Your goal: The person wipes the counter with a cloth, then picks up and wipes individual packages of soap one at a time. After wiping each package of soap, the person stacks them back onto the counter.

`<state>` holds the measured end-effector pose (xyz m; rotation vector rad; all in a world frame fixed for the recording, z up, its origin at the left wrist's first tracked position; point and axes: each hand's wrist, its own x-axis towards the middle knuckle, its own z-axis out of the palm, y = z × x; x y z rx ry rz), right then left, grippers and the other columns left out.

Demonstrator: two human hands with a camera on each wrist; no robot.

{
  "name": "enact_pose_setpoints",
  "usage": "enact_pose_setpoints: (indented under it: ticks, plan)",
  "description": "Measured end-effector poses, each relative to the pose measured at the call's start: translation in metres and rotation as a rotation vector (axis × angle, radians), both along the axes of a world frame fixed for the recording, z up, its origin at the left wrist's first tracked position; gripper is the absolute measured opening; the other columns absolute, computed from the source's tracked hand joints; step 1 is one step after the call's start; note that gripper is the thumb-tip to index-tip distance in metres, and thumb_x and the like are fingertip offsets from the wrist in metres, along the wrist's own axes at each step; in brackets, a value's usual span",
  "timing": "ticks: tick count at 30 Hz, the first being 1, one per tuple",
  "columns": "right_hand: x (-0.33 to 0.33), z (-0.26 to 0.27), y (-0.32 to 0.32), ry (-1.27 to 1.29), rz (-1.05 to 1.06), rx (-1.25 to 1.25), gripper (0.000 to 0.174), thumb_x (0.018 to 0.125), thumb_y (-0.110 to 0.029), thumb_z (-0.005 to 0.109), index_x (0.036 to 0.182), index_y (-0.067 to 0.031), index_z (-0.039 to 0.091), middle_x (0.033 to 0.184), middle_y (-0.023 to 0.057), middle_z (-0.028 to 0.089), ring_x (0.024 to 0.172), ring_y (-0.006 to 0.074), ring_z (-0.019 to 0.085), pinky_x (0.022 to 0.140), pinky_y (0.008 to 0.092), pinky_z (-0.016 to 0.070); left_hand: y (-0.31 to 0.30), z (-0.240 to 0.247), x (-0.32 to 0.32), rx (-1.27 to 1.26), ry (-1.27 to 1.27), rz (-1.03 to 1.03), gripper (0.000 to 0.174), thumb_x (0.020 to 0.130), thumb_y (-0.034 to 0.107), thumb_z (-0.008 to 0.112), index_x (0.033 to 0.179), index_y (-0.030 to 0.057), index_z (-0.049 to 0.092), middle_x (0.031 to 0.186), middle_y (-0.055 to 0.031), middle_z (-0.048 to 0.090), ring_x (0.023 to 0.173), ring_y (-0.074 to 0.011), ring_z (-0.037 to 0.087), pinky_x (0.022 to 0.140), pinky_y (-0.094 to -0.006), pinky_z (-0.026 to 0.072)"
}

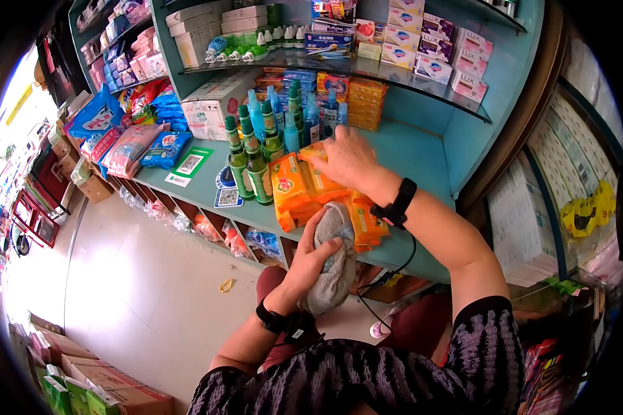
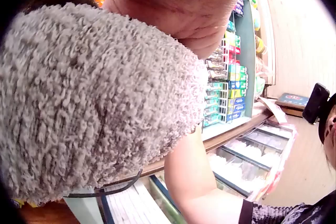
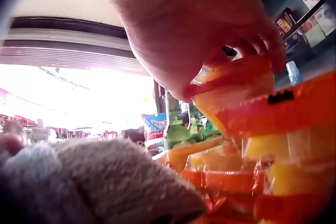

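My left hand [image 1: 307,266] grips a bunched grey cloth [image 1: 325,285] in front of the shelf counter; its fuzzy pile [image 2: 100,98] fills much of the left wrist view. My right hand [image 1: 351,162] reaches over a pile of orange-wrapped soap packs [image 1: 291,185]. In the right wrist view its fingers curl over one soap pack [image 3: 236,79] at the top of the pile, where yellow bars show through clear film. Green glass bottles [image 1: 258,173] stand just left of the packs, with blue spray bottles [image 1: 292,135] behind.
Boxed soaps [image 1: 403,38] line the glass shelf above the counter [image 1: 415,159]. Bagged detergent [image 1: 166,149] and a green QR card [image 1: 190,164] lie farther left. A black cable [image 1: 405,266] hangs from the right wrist. Cartons [image 1: 107,380] sit on the floor at lower left.
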<state>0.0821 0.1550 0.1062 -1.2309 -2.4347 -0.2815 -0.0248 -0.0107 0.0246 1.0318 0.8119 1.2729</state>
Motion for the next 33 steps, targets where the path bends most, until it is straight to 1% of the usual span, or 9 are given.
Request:
enact_pose_setpoints:
  ticks: [10,13,14,21,22,25,28,31,33]
  plan:
    - [0.037,0.008,-0.001,0.198,0.123,-0.082,0.051,0.085,-0.043,0.063,0.111,0.0013,0.062,0.117,0.0217,0.054,0.107,0.0333,0.053,0.091,0.0431,0.0443,-0.005,0.005,0.006,-0.039,-0.018,-0.019,0.064,0.087,0.011,0.058,0.145,0.0083,0.029,0.132,-0.0105,0.049,0.118,-0.0197,0.048,0.099,-0.0322,0.0400]
    - [0.082,0.001,0.001,0.257,0.031,-0.279,0.059,0.083,-0.041,0.067,0.124,-0.0004,0.055,0.128,0.0222,0.051,0.117,0.0336,0.050,0.097,0.0409,0.0423,-0.006,-0.001,0.001,-0.044,-0.057,-0.038,0.066,0.088,0.011,0.059,0.145,0.0055,0.027,0.132,-0.0115,0.048,0.120,-0.0194,0.048,0.100,-0.0322,0.0394]
    - [0.093,-0.004,0.003,0.238,0.024,-0.482,0.068,0.082,-0.039,0.069,0.133,-0.0017,0.046,0.134,0.0204,0.048,0.125,0.0331,0.046,0.101,0.0388,0.0399,-0.006,-0.004,-0.001,-0.051,-0.071,-0.039,0.066,0.088,0.010,0.058,0.145,0.0057,0.027,0.133,-0.0115,0.048,0.120,-0.0194,0.048,0.100,-0.0321,0.0394]
    - [0.084,-0.017,0.013,0.388,0.366,-0.524,0.061,0.085,-0.031,0.068,0.135,-0.0043,0.045,0.144,0.0180,0.038,0.132,0.0287,0.040,0.104,0.0360,0.0372,-0.008,-0.002,0.007,-0.098,-0.064,-0.047,0.065,0.088,0.010,0.057,0.146,0.0057,0.027,0.133,-0.0111,0.047,0.120,-0.0191,0.048,0.101,-0.0316,0.0385]
    - [0.083,-0.012,0.007,0.353,0.314,-0.532,0.060,0.087,-0.033,0.065,0.136,-0.0046,0.045,0.148,0.0197,0.032,0.137,0.0281,0.034,0.105,0.0345,0.0353,-0.008,0.000,0.009,-0.092,-0.054,-0.050,0.065,0.088,0.010,0.057,0.146,0.0057,0.027,0.133,-0.0111,0.047,0.120,-0.0190,0.048,0.101,-0.0315,0.0386]
    - [0.086,-0.020,0.010,0.455,0.311,-0.560,0.056,0.087,-0.028,0.064,0.132,-0.0003,0.045,0.132,0.0134,0.047,0.120,0.0299,0.049,0.100,0.0350,0.0406,-0.012,0.004,0.010,-0.063,0.009,-0.055,0.065,0.088,0.011,0.057,0.145,0.0061,0.028,0.133,-0.0108,0.048,0.119,-0.0190,0.048,0.100,-0.0315,0.0389]
    - [0.101,-0.035,0.000,0.538,0.233,-0.365,0.059,0.089,-0.031,0.063,0.134,0.0008,0.043,0.132,0.0169,0.048,0.120,0.0293,0.050,0.099,0.0352,0.0413,-0.013,0.004,0.008,-0.088,-0.008,-0.057,0.064,0.088,0.011,0.057,0.145,0.0059,0.029,0.133,-0.0105,0.048,0.119,-0.0188,0.048,0.100,-0.0313,0.0385]
    - [0.119,-0.056,-0.009,0.638,0.069,-0.635,0.063,0.090,-0.034,0.062,0.136,0.0029,0.040,0.129,0.0203,0.052,0.117,0.0297,0.053,0.097,0.0358,0.0429,-0.015,0.005,0.008,-0.107,-0.025,-0.054,0.063,0.088,0.011,0.057,0.145,0.0060,0.029,0.133,-0.0100,0.048,0.119,-0.0186,0.048,0.100,-0.0311,0.0384]
    - [0.114,-0.069,-0.016,0.730,0.216,-0.725,0.062,0.091,-0.034,0.060,0.136,0.0040,0.039,0.124,0.0200,0.058,0.112,0.0307,0.058,0.095,0.0377,0.0445,-0.014,0.007,0.011,-0.142,-0.050,-0.086,0.063,0.088,0.011,0.057,0.145,0.0061,0.029,0.133,-0.0098,0.048,0.119,-0.0183,0.048,0.100,-0.0309,0.0384]
